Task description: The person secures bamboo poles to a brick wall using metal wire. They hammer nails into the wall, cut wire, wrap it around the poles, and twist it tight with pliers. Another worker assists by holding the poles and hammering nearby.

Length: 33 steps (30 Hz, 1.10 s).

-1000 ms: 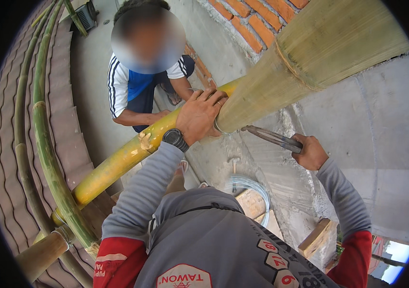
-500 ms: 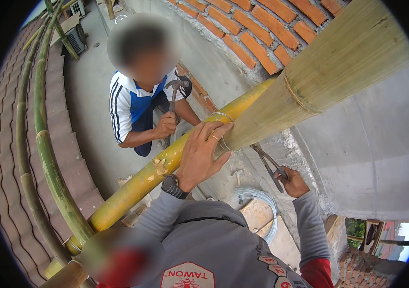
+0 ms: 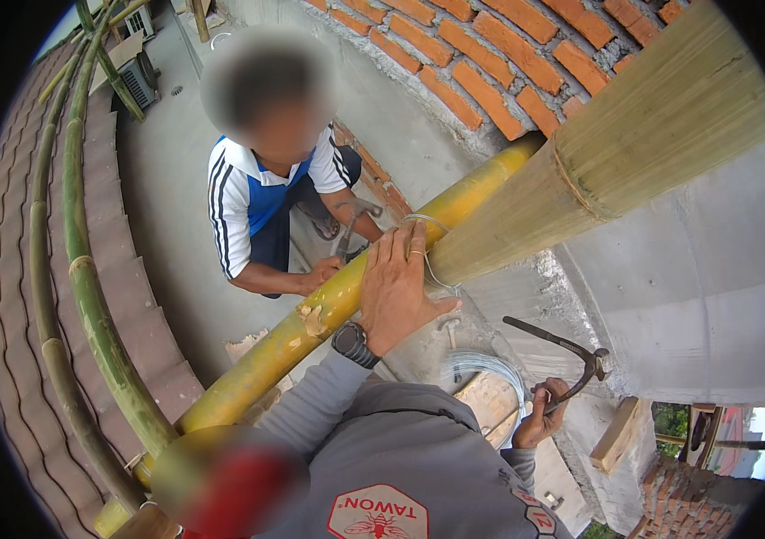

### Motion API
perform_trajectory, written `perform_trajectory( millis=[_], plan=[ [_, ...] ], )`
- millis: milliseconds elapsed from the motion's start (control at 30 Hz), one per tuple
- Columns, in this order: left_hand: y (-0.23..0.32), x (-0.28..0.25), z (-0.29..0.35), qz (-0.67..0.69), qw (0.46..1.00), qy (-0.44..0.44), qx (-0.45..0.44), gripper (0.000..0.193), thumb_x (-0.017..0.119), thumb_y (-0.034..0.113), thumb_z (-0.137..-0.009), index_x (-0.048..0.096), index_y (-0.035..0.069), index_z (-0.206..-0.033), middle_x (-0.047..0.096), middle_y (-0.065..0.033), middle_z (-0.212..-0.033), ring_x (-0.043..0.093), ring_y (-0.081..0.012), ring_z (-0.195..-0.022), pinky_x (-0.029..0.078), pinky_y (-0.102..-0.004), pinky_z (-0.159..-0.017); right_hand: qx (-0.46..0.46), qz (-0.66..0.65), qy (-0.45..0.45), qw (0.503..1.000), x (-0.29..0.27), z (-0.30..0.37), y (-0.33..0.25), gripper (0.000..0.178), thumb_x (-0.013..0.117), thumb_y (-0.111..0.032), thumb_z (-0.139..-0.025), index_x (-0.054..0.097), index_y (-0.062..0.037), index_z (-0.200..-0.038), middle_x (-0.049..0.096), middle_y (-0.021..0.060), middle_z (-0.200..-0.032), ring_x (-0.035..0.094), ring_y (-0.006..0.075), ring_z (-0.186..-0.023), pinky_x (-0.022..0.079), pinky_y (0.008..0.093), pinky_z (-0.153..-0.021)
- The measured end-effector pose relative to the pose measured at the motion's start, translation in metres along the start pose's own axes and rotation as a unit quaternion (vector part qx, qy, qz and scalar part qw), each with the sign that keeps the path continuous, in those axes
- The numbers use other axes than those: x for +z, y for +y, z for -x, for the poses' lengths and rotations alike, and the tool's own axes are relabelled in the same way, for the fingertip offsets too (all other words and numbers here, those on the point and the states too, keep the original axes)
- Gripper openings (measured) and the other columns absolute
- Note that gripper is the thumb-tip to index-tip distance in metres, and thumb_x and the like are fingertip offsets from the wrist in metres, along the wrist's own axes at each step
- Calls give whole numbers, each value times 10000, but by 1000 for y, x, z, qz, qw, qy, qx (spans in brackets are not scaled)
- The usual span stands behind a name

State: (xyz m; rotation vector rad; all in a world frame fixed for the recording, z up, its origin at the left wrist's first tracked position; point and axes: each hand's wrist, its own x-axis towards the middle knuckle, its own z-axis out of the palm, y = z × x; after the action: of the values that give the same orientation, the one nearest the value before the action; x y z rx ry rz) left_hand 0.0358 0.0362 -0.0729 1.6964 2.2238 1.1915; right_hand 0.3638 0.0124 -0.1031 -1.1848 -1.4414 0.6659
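My left hand (image 3: 398, 289) lies flat on a yellow bamboo pole (image 3: 333, 296), fingers stretched and thumb out to the side. Just past my fingertips, a thin metal wire (image 3: 428, 218) loops round that pole where a thick pale green bamboo pole (image 3: 571, 171) meets it. A loose part of the wire hangs below the joint. In my right hand (image 3: 540, 418) is one handle of a pair of pincers (image 3: 591, 364), held away from the poles. The pincers are spread wide, with the other handle pointing to the upper left.
Across the pole crouches a co-worker (image 3: 252, 202) with a claw hammer (image 3: 356, 220) in hand. A coil of wire (image 3: 513, 382) and another hammer (image 3: 451, 331) lie below. Green bamboo poles (image 3: 82, 260) run along roof tiles (image 3: 19, 296); a brick wall (image 3: 490, 63) rises beyond.
My right hand has drawn the pincers away from the joint, down and right, and they have swung wide open. The co-worker's hammer has come down toward the pole. My left hand stays on the pole.
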Motion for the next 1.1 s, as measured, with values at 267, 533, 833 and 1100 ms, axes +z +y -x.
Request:
perform_trajectory(
  millis=[267,533,833,1100],
  plan=[
    [-5,6,-8,-64,997,-2,53,1068,783,707,-625,529,-3,-1382,482,-235,-1422,466,-403,-1289,374,-506,-1070,-59,-163,102,979,-33,-25,-21,560,521,-198,-1020,362,50,-1496,517,217,-1373,545,267,-1170,465,408,-975],
    [-6,21,-33,-104,989,-99,39,1128,716,816,-610,568,-57,-1308,637,-273,-1201,605,-414,-1156,469,-466,-1003,-169,-133,-12,977,-116,-13,3,608,559,-298,-1018,364,6,-1506,449,212,-1441,507,328,-1262,439,470,-1034],
    [1,23,-34,-35,991,-121,-40,1039,812,687,-613,535,-2,-1339,630,-277,-1250,640,-379,-1150,507,-423,-991,2,-290,-112,950,-191,18,32,606,574,-382,-989,460,89,-1353,487,239,-1397,490,327,-1276,402,471,-1079],
    [46,18,-21,73,991,43,-104,949,820,581,-730,480,-7,-1393,562,-218,-1320,490,-331,-1309,380,-422,-1106,-107,-75,-96,987,-249,36,52,540,553,-364,-1001,481,-32,-1420,533,196,-1260,553,311,-1103,465,457,-941]
  ],
)
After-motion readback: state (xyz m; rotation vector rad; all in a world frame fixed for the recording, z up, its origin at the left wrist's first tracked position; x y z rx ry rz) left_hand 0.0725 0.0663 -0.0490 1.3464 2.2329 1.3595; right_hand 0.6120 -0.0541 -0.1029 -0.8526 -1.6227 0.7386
